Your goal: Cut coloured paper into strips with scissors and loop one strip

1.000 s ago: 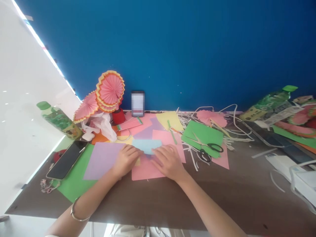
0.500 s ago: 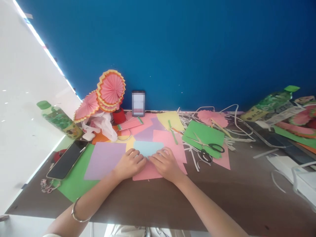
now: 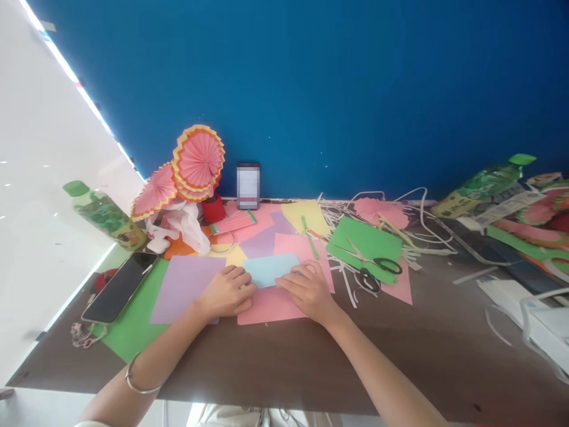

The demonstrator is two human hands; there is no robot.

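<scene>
A light blue sheet of paper (image 3: 269, 270) lies over pink paper (image 3: 271, 307) near the middle of the table. My left hand (image 3: 229, 290) has its fingers curled and pressed at the left edge of the blue paper. On the opposite edge, my right hand (image 3: 307, 290) grips the paper, fingers bent over its lower right corner. The undersides of both hands are hidden. A purple sheet (image 3: 184, 287) sits beside my left hand, partly under the wrist. Scissors (image 3: 367, 261) with black handles rest on green paper (image 3: 364, 240) to the right.
Folded paper fans (image 3: 199, 160) stand at the back left near a green-capped bottle (image 3: 106, 216). A dark phone (image 3: 120, 287) lies on the left; another phone (image 3: 248, 187) leans against the blue wall. White paper strips (image 3: 351, 284) and cables (image 3: 427, 213) spread on the right.
My hands have moved apart along the blue paper, the left one leftward and the right one rightward. More of the blue paper shows between them, slightly tilted.
</scene>
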